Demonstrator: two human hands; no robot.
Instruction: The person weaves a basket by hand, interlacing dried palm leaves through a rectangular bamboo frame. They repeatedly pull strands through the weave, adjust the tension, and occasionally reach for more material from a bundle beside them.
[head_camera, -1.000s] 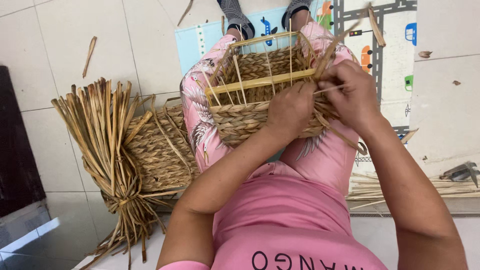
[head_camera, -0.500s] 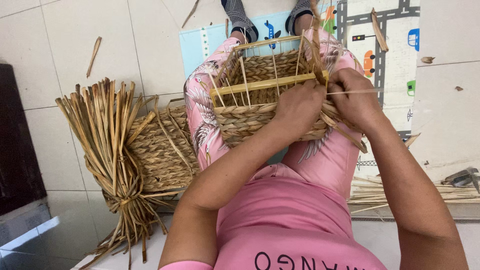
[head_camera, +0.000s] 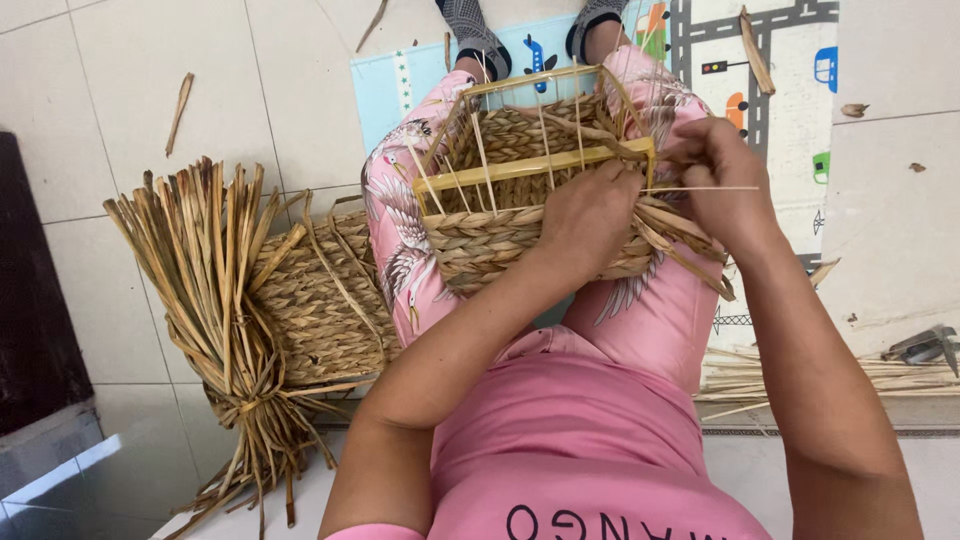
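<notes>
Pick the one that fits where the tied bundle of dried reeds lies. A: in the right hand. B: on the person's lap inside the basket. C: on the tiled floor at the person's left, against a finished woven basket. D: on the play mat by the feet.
C: the bundle of dried reeds lies on the tiled floor at the person's left, against a woven basket, while both hands work the half-woven basket on the lap.

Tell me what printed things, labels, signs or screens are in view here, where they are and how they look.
No packages, labels or screens.
Play mat: on the floor under the feet, pale blue and white, printed with grey roads, a traffic light and small vehicles.
Pink shirt: at the bottom edge, with dark lettering across it.
</notes>
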